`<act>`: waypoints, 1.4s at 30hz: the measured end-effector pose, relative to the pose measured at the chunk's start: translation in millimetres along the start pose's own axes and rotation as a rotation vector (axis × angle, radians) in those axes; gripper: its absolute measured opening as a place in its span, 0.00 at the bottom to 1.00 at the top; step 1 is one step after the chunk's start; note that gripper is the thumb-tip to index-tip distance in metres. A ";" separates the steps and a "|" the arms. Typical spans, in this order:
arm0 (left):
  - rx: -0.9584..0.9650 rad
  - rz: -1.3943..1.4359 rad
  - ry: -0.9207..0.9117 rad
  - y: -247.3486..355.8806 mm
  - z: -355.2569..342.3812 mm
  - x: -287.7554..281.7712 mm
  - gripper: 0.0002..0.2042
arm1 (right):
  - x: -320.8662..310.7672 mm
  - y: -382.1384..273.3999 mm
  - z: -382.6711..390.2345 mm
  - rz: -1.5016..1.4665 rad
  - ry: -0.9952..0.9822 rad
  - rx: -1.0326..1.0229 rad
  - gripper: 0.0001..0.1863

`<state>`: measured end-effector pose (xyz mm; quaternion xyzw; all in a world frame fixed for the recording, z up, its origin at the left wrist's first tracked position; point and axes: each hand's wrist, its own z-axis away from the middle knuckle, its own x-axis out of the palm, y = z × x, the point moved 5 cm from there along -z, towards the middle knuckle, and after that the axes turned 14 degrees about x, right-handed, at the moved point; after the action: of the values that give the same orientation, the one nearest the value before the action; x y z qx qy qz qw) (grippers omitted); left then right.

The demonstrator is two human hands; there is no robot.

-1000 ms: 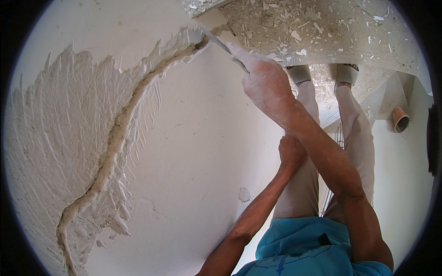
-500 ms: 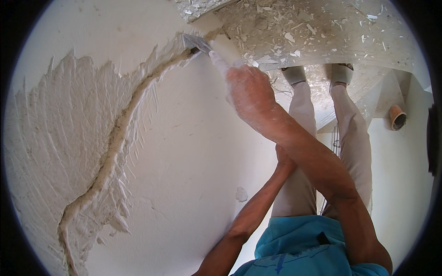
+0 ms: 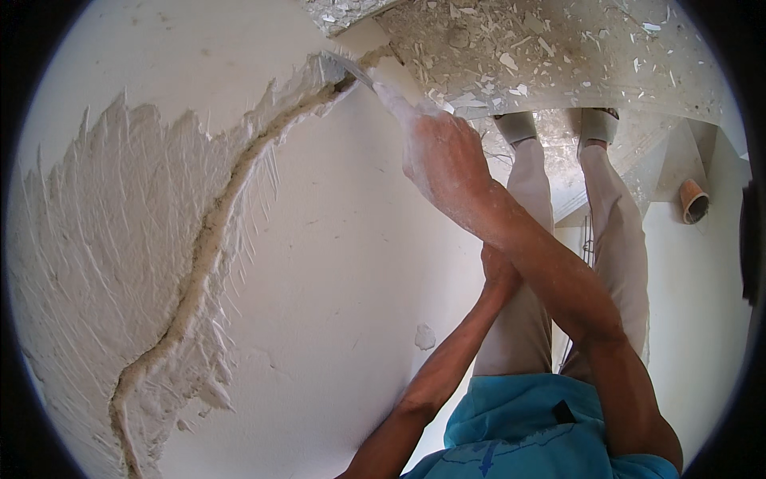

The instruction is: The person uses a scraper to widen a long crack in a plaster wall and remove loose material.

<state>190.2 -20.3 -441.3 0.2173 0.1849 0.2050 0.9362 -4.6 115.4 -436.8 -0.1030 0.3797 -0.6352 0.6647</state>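
My right hand (image 3: 447, 156), dusted white, is closed around a putty knife (image 3: 357, 72). The metal blade lies against the wall (image 3: 335, 239) at the top end of a long, rough groove (image 3: 206, 239). Seen nearly edge-on, the blade looks narrow. On both sides of the groove the paint is scraped away in streaks, leaving ragged grey plaster (image 3: 120, 215). My left hand (image 3: 499, 267) is behind my right forearm, close to my thigh. Its fingers are hidden, so what they hold, if anything, does not show.
White flakes and chips litter the floor (image 3: 550, 60) beyond my feet. On the right, an orange-brown pipe end (image 3: 692, 201) sticks out by the pale wall. Thin metal rods (image 3: 588, 239) show between my legs.
The putty knife has turned from showing its flat face to nearly edge-on. My right hand has shifted slightly right, and the whole view has moved a little.
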 end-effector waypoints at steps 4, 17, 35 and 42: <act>0.071 -0.027 -0.031 -6.7 -0.8 5.0 0.28 | -5.0 -1.3 -2.9 -0.006 -0.032 0.008 0.36; -0.030 -0.088 -0.067 -10.8 -1.9 3.3 0.24 | 13.5 5.9 -34.4 -0.037 -0.025 0.048 0.30; 0.017 -0.247 -0.026 5.4 -12.0 -5.1 0.19 | 11.2 18.8 -31.1 -0.185 -0.036 0.111 0.31; 0.017 -0.240 -0.072 17.9 -11.0 -9.5 0.17 | 2.4 15.1 -7.3 -0.180 -0.017 0.061 0.32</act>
<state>171.9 -6.4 -439.4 0.2088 0.1777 0.0819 0.9582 2.1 118.3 -452.2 -0.1218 0.3440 -0.7025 0.6109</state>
